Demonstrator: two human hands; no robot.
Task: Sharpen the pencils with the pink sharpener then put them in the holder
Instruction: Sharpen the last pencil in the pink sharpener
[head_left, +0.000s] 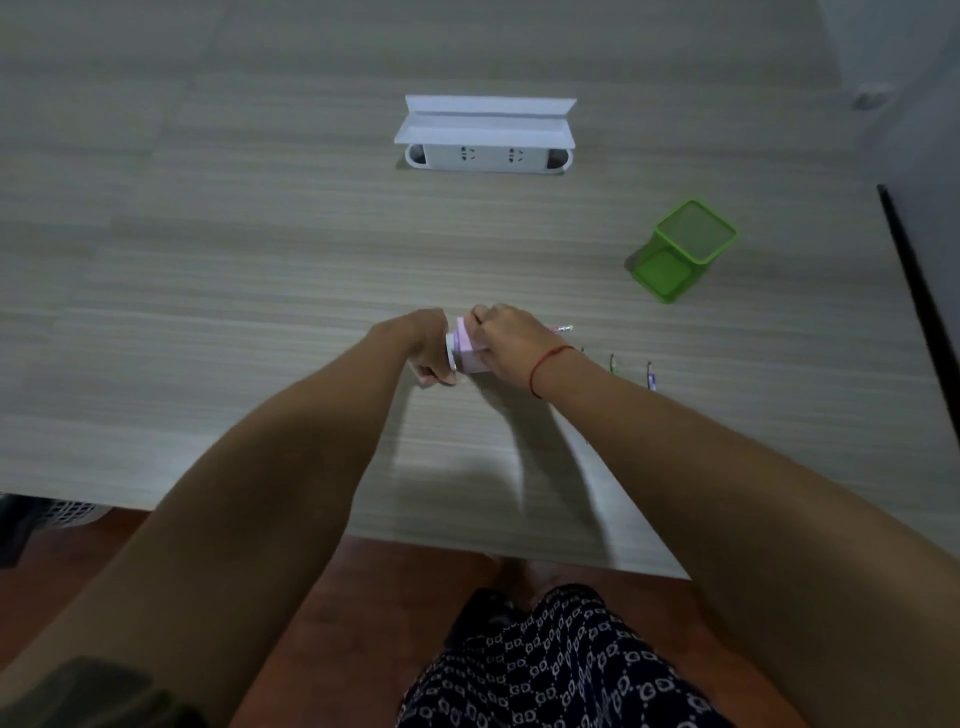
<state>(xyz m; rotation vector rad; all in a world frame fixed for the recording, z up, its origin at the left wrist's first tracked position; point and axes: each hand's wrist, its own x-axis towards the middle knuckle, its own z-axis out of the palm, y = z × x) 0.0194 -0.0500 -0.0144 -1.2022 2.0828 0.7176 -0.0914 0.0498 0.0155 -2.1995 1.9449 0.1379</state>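
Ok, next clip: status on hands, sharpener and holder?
Both hands on pink sharpener: left hand at its white end, right hand over top. One pencil pokes past right hand. Empty green holder unobstructed.

pink box-shaped plastic sharpener (470, 353) on grey wood-grain table (208, 270), mid-table. Green square mesh holder (685, 249) behind-right of sharpener, well apart. White plastic socket box (488, 156) far behind it. Loose thin pencils (650, 382) lie right of it
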